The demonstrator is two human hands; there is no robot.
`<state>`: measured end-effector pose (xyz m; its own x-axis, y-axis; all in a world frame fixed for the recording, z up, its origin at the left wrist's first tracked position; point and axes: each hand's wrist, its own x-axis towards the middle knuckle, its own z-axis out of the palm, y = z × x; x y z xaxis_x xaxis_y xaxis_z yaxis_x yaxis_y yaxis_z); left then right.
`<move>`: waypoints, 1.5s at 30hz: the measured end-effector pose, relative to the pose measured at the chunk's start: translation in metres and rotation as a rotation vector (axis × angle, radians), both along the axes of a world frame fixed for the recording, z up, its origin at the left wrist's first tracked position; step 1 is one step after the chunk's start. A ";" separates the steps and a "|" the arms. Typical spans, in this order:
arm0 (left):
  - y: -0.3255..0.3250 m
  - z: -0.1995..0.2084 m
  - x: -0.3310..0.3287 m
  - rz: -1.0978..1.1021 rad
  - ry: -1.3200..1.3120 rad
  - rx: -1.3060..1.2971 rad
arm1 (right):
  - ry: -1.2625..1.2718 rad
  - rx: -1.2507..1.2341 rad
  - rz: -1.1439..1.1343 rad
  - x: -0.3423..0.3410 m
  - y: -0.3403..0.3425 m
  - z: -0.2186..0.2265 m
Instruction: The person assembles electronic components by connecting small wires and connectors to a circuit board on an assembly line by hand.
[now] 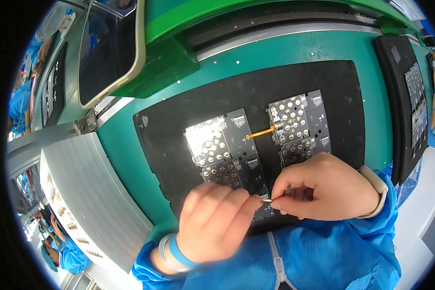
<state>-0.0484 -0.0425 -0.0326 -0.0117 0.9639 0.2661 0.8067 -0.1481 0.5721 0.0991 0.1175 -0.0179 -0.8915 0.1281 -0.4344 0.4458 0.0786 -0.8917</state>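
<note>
A small thin yellowish strip (266, 200) runs between my two hands, low over the near boards. My left hand (217, 220) is closed, thumb and index finger at the strip's left end. Opposite it, my right hand (326, 186) pinches the right end. Under and beyond them lie a left black circuit board panel (241, 137) and a right circuit board panel (318, 116), both dotted with round metal pads. An orange flex cable (261, 132) bridges the gap between these panels. My fingers hide the panels' near parts.
The boards rest on a black mat (169, 130) over a green tabletop (217, 72). A phone-like screen (108, 53) stands at far left by a green frame (179, 19). White stacked trays (92, 188) are at left; another black mat (396, 92) with boards is at right. Co-workers sit on both sides.
</note>
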 end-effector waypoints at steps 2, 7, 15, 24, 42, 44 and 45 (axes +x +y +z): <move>-0.006 -0.008 0.004 0.024 0.129 0.033 | 0.017 0.047 -0.008 0.000 -0.001 -0.002; -0.022 0.006 -0.010 0.201 0.197 -0.112 | -0.012 0.219 -0.072 -0.004 -0.003 -0.009; -0.025 -0.003 -0.018 0.423 0.275 -0.086 | -0.015 0.378 -0.113 -0.005 -0.006 -0.017; -0.014 -0.014 0.005 0.070 0.276 -0.129 | -0.019 0.372 -0.123 -0.005 -0.006 -0.020; -0.008 -0.008 0.019 0.028 -0.034 -0.089 | 0.111 -0.060 -0.091 0.036 -0.010 -0.001; -0.008 -0.005 0.023 0.013 -0.346 0.006 | 0.115 -0.152 -0.072 0.033 -0.018 0.001; -0.008 -0.005 0.023 0.012 -0.346 0.006 | 0.115 -0.152 -0.073 0.033 -0.020 0.000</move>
<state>-0.0252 -0.0509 -0.0375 -0.1135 0.9617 0.2496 0.5663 -0.1438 0.8116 0.1323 0.0972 -0.0178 -0.9271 0.1353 -0.3494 0.3398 -0.0893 -0.9362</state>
